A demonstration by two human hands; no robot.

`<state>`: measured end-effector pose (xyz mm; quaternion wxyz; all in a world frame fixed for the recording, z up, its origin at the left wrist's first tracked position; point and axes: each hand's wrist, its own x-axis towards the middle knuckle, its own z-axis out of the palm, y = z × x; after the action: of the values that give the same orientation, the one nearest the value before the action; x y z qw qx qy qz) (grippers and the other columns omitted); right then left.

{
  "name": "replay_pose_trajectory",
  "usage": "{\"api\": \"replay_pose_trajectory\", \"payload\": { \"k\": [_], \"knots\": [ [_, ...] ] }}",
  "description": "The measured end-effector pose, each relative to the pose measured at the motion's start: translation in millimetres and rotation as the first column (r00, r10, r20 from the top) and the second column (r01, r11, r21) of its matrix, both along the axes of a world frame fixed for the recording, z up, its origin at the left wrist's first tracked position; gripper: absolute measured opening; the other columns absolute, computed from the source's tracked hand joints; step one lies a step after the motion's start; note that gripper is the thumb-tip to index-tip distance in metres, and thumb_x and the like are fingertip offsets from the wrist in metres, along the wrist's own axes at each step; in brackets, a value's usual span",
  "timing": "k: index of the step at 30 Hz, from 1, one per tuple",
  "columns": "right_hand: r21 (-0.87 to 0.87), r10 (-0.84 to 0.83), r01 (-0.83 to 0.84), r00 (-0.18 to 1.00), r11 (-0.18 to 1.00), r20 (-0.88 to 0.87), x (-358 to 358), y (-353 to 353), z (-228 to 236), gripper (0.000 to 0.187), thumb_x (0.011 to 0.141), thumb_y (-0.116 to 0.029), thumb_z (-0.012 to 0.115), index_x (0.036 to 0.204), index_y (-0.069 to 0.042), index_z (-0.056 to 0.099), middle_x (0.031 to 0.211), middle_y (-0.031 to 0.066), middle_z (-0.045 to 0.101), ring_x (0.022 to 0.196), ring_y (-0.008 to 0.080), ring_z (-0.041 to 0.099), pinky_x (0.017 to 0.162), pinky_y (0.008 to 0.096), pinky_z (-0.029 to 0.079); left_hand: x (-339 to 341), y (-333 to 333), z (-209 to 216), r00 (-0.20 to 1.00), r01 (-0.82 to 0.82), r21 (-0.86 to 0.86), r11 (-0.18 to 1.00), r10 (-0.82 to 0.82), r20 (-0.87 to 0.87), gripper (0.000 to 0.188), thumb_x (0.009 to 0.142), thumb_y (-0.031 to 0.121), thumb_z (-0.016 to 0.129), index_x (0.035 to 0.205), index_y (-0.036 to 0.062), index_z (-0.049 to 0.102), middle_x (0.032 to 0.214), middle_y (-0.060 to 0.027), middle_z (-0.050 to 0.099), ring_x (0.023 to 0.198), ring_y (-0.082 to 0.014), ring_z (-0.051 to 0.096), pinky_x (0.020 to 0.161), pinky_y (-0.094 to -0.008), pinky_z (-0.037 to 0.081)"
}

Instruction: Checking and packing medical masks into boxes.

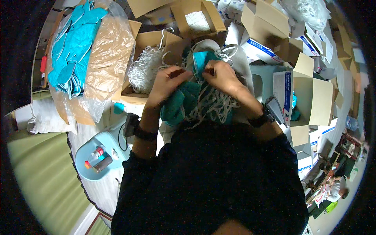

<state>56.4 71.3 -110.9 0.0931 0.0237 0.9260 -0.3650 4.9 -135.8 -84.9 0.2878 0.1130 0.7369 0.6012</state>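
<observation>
My right hand (222, 77) pinches a teal fabric piece (200, 62) in front of my body. Close by its left side, my left hand (169, 81) has its fingers pressed together; whatever they hold is too small to make out. On my lap, below both hands, lies a heap of darker teal fabric pieces (181, 102). A tangle of white straps (217, 105) hangs over this heap at the right. Just beyond my left hand, a cardboard box holds a pile of loose white cords (145, 70).
At the left, teal pieces (76, 47) fill a plastic-lined carton. A light blue stool (84, 172) carries a bottle (95, 156) and a dark cylinder (102, 164). An open box (197, 21) with white contents stands ahead; open cartons (321, 102) crowd the right. A person (336, 190) is far right.
</observation>
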Motion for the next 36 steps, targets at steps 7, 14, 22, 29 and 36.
{"api": "replay_pose_trajectory", "payload": {
  "k": [7,14,22,29,36],
  "knots": [
    [-0.156,0.021,-0.072,0.952,0.985,-0.305,26.4,7.0,17.0,0.017,0.071,0.002,0.067,0.085,-0.004,0.06,0.078,0.0135,0.061,0.072,0.0269,0.062,0.065,0.0331,0.048,13.0,34.3,-0.6,0.931,0.192,-0.159,0.968,-0.231,-0.282,0.025,0.086,0.026,0.062,0.089,0.0019,0.065,0.065,-0.01,0.058,0.063,-0.015,0.056,0.062,-0.0288,0.045],
    [-0.138,-0.208,0.168,0.91,0.976,-0.359,26.2,71.3,9.1,0.015,0.069,0.001,0.059,0.08,-0.008,0.063,0.073,0.0144,0.064,0.069,0.0313,0.063,0.063,0.0367,0.049,30.3,15.5,38.5,0.989,-0.069,0.139,0.988,0.086,-0.117,0.02,0.091,0.016,0.058,0.099,-0.0009,0.065,0.082,-0.0039,0.066,0.073,-0.0073,0.057,0.067,-0.024,0.046],
    [-0.809,-0.398,0.351,0.903,0.471,0.16,36.1,-6.4,63.8,0.027,0.079,-0.009,0.072,0.096,0.001,0.054,0.079,0.0069,0.062,0.063,0.0094,0.056,0.055,0.0282,0.046,38.0,27.6,31.4,0.97,-0.183,0.088,0.979,0.194,-0.148,0.014,0.09,0.01,0.061,0.098,-0.0012,0.064,0.089,-0.0005,0.065,0.078,-0.0042,0.054,0.07,-0.0212,0.044],
    [-0.326,-0.224,0.098,0.9,0.94,-0.375,38.8,8.2,32.6,0.009,0.075,0.0,0.068,0.081,-0.003,0.062,0.072,0.009,0.062,0.066,0.0194,0.06,0.059,0.0326,0.047,49.5,32.1,25.0,0.991,-0.093,0.17,0.981,0.107,-0.075,0.014,0.081,0.005,0.068,0.094,0.0017,0.066,0.089,-0.0027,0.066,0.078,-0.0074,0.058,0.07,-0.0225,0.047],
    [-0.379,-0.376,0.252,0.876,0.89,-0.302,32.4,71.7,23.3,0.006,0.081,0.004,0.062,0.082,-0.002,0.064,0.073,0.0021,0.063,0.069,0.0071,0.055,0.066,0.0236,0.046,59.2,5.5,97.9,0.949,-0.298,0.239,0.924,0.258,0.183,0.023,0.085,0.007,0.064,0.107,0.0009,0.062,0.094,-0.0043,0.066,0.08,-0.0122,0.061,0.076,-0.0284,0.049]
  ]
}}
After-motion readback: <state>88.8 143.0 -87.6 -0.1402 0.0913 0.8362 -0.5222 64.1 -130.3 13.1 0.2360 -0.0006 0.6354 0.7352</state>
